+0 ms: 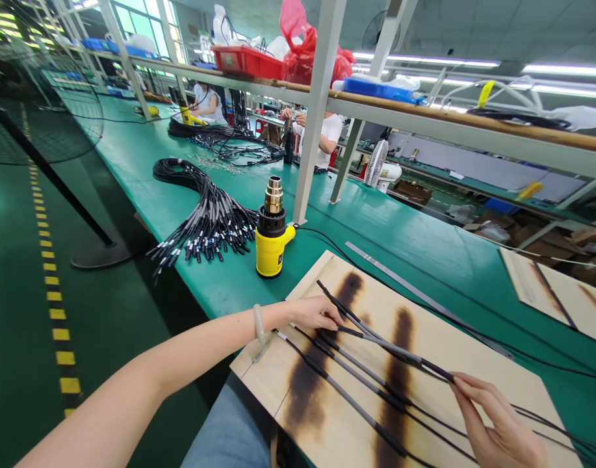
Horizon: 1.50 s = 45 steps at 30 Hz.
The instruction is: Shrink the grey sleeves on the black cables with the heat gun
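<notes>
Fingers of the left hand are closed in a pinch, no gap seen, on the black end of a grey-sleeved cable. Those of the right hand are likewise brought together, thumb against fingertips, on a black section farther along; whether a neighbouring cable is caught in the same grip cannot be told. Location: the held cable spans between both hands over a pale board, the neighbour converging on it partway. Other cables lie on the board nearer the person, roughly parallel, their black sections falling over the two scorched bands.

Assessment: the step in hand is judged to be positioning cables on the board. Recommended practice: apply light, even tension between the hands, so that the cable lies straight without strain at the sleeve ends. Separate the two converging cables before setting down, and space them to match the row alongside. Align black sections with the scorched bands, which seem to serve as a reference. Caution: a heat gun stands upright on the green bench beyond the left hand, metal nozzle uppermost; presume it hot and keep fingers clear
</notes>
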Motion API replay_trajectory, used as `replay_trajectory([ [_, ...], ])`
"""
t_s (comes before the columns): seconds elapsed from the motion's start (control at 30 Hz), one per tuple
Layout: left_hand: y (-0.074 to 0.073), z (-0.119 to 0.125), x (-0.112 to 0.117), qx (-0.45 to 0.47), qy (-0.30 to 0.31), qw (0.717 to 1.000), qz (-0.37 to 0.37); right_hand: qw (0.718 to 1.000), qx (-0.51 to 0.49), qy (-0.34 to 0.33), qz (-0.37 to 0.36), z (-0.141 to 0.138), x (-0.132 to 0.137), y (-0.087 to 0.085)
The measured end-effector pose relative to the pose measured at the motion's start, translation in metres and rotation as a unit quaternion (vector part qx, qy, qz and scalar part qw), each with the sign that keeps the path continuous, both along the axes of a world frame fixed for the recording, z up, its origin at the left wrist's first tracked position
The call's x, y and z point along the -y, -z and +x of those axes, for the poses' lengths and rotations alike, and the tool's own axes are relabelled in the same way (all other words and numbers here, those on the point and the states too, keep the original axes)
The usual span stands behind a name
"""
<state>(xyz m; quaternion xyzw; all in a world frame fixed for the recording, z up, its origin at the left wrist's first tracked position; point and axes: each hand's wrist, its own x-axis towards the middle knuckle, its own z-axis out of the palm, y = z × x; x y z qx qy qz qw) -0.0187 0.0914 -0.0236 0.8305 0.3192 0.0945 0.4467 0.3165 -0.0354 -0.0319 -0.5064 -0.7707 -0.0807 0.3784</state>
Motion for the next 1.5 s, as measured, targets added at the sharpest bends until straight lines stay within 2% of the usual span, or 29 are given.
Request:
replay_trajectory([
  [0.13,-0.005,-0.002,0.002,0.005,-0.014,1.000,0.010,1.000,0.000,-0.015,-0.013,0.005,-0.002,0.003],
  [0.27,-0.012,-0.002,0.003,-0.018,0.003,0.993,0.118,0.996,0.019,-0.081,-0.014,0.009,-0.007,0.009],
  [0.4,-0.019,-0.005,0.005,-0.064,0.025,0.970,0.233,0.994,-0.005,-0.105,-0.029,0.007,-0.010,0.020],
  [0.6,-0.022,-0.013,0.008,-0.081,0.053,0.944,0.314,0.986,-0.047,-0.114,-0.111,0.001,-0.012,0.042],
  [0.7,-0.020,-0.016,0.008,-0.085,0.063,0.945,0.311,0.983,-0.062,-0.113,-0.134,-0.001,-0.013,0.047],
  [0.77,-0.019,-0.017,0.007,-0.066,0.056,0.955,0.284,0.982,-0.070,-0.109,-0.136,0.000,-0.013,0.047],
  [0.97,-0.016,-0.020,0.007,0.041,0.006,0.994,0.099,0.987,-0.080,-0.096,-0.101,0.012,-0.013,0.039],
  [1.1,-0.014,-0.018,0.008,0.067,-0.025,0.996,0.052,0.989,-0.097,-0.068,-0.092,0.013,-0.010,0.033],
  [1.27,-0.009,-0.012,0.010,0.053,-0.027,0.995,0.084,0.985,-0.103,-0.026,-0.138,0.001,-0.003,0.022],
  [1.4,-0.011,-0.010,0.013,0.003,-0.006,0.983,0.186,0.968,-0.143,-0.041,-0.204,-0.010,0.001,0.017],
  [1.5,-0.016,-0.012,0.014,-0.031,-0.012,0.966,0.256,0.967,-0.138,-0.049,-0.208,-0.005,0.000,0.020],
])
